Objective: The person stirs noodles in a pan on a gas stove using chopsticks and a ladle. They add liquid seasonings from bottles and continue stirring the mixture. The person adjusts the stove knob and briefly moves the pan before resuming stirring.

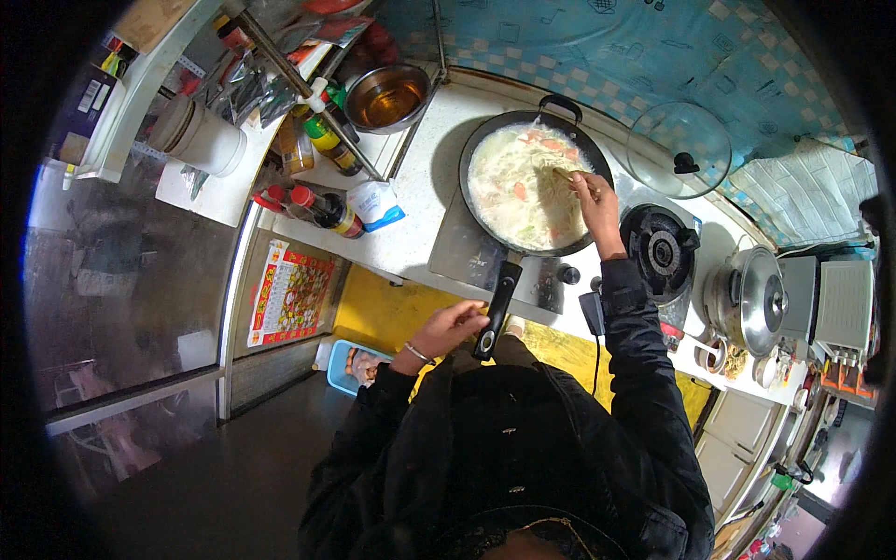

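My right hand point(599, 213) grips a pair of wooden chopsticks point(561, 172), whose tips dip into the pan. Whitish, soupy noodles point(521, 199) with orange-pink pieces fill the black wok-like pan point(465, 171) on the stove. The pan's long black handle point(501, 297) points back towards my body, and a small loop handle is on its far side. My left hand point(453, 326), with a bracelet at the wrist, is just left of the long handle. Its fingers are loosely bent and apart, with nothing seen in them; whether the fingertips touch the handle is unclear.
A glass lid point(675, 150) leans against the back wall beside a second burner point(659, 250). Further right stands a lidded steel pot point(759, 301). Sauce bottles point(332, 213), a white-blue packet point(375, 206) and a metal bowl point(387, 99) are left. A blue bin point(339, 367) stands below.
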A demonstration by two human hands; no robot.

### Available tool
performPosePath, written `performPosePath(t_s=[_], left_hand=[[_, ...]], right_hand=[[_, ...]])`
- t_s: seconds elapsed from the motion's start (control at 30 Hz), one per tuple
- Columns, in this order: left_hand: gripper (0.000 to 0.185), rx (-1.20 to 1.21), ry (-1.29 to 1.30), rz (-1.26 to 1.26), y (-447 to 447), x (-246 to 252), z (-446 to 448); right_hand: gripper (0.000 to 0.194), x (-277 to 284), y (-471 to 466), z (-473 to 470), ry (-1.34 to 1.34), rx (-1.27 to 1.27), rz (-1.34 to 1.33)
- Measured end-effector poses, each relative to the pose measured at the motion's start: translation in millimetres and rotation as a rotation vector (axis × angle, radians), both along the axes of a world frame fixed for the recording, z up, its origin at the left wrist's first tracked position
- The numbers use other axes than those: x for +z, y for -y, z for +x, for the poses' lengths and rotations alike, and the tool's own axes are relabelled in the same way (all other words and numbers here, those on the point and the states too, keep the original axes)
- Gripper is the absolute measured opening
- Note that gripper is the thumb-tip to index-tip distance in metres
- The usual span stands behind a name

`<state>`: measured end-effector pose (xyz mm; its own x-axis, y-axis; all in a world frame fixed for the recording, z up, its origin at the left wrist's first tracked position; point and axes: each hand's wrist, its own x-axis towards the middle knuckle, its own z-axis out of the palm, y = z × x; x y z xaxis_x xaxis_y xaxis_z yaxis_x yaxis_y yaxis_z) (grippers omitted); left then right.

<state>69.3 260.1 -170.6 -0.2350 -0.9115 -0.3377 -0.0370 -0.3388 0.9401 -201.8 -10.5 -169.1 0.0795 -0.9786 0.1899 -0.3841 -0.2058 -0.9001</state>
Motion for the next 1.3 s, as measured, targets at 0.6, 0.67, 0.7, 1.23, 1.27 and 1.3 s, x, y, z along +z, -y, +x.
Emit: performPosePath(t_s=[0.6,0.67,0.7,1.23,1.27,1.3], left_hand=[[0.025,-0.195,-0.001,0.028,-2,-8,-21],[0.025,-0.197,0.005,0.005,-1,-5,-20],[0.025,-0.197,0.0,-0.006,0,-3,-20],[0.031,-0.211,0.156,-0.033,2,11,-18],[0.032,-0.207,0.142,-0.006,3,12,-19],[0.034,-0.205,0.145,-0.009,4,12,-19]], right_hand=[[0.032,72,-66,-5,0.14,0.276,0.309],[0.031,69,-67,2,0.174,0.269,0.249],[0.031,63,-67,9,0.206,0.275,0.211],[0.025,40,-6,-25,-0.196,-0.009,-0.052],[0.028,36,0,-25,-0.153,-0.019,-0.059],[0.03,30,5,-24,-0.122,-0.061,-0.006]])
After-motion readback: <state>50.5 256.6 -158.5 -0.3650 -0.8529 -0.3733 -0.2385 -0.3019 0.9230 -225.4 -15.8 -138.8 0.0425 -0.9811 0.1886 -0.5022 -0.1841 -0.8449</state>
